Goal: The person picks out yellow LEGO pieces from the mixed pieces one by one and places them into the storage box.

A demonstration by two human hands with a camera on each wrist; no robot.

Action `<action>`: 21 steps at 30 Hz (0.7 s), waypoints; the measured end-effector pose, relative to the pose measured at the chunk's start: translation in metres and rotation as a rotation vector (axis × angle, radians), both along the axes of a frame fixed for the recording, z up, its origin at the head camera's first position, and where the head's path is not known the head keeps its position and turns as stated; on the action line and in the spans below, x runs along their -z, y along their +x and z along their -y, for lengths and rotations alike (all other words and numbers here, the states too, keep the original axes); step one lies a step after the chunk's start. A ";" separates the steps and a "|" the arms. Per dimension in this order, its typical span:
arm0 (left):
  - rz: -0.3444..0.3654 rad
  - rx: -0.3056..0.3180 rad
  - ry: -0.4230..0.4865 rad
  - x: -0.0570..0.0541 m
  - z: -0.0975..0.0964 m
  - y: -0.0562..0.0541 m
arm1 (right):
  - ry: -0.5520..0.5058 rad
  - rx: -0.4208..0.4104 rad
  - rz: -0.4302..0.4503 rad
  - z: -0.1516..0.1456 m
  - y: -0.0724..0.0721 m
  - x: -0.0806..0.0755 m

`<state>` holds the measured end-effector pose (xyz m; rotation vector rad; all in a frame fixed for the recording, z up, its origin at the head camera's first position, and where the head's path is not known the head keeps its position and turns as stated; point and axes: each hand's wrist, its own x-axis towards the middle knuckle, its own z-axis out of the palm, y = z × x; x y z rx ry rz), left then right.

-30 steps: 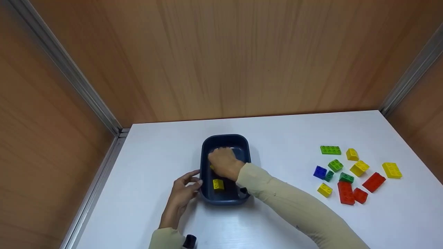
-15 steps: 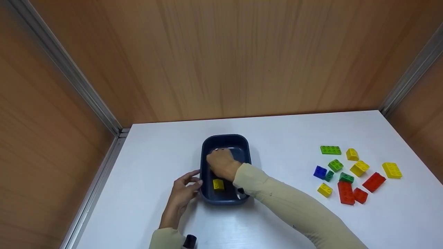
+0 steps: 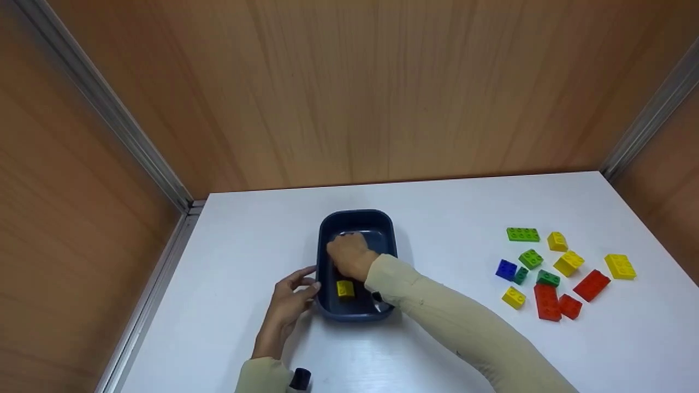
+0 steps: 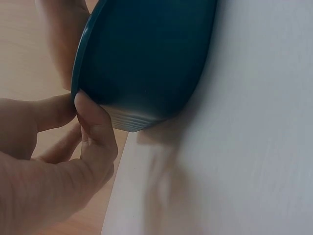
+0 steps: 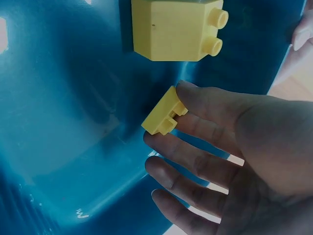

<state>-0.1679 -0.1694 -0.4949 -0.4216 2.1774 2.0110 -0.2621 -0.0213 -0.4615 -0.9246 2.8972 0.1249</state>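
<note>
A dark blue plastic tray (image 3: 356, 315) stands on the white table. My left hand (image 3: 291, 300) is at its left side, and in the left wrist view thumb and finger pinch the tray's rim (image 4: 84, 46). Inside the tray is my right hand (image 3: 353, 256), back of the hand upward. The right wrist view shows it holding a small yellow toy brick (image 5: 164, 111) between thumb and fingers, the brick tilted near the tray wall. From the head view this brick is hidden under the hand. A larger yellow brick (image 3: 345, 290) lies in the tray near its front end.
Several loose toy bricks lie to the right: a light green brick (image 3: 522, 234), a blue brick (image 3: 506, 269), a red brick (image 3: 547, 303) and a yellow brick (image 3: 620, 267) among them. A wooden panel (image 3: 382, 93) rises behind the table.
My right forearm has shifted slightly left, and the bit of yellow brick seen beside the right hand is now hidden. The left hand keeps its place at the tray.
</note>
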 end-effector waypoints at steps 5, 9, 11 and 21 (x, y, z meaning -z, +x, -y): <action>-0.010 0.006 0.001 0.000 0.001 0.000 | 0.001 0.010 0.018 0.001 -0.003 0.004; -0.008 0.008 -0.001 0.000 0.000 0.001 | -0.005 0.012 0.014 0.002 -0.002 0.005; -0.003 0.010 0.000 0.000 0.000 0.001 | -0.004 0.011 0.012 0.002 -0.001 0.005; -0.004 0.008 0.009 0.000 0.001 0.000 | 0.024 0.015 0.007 0.002 0.000 0.003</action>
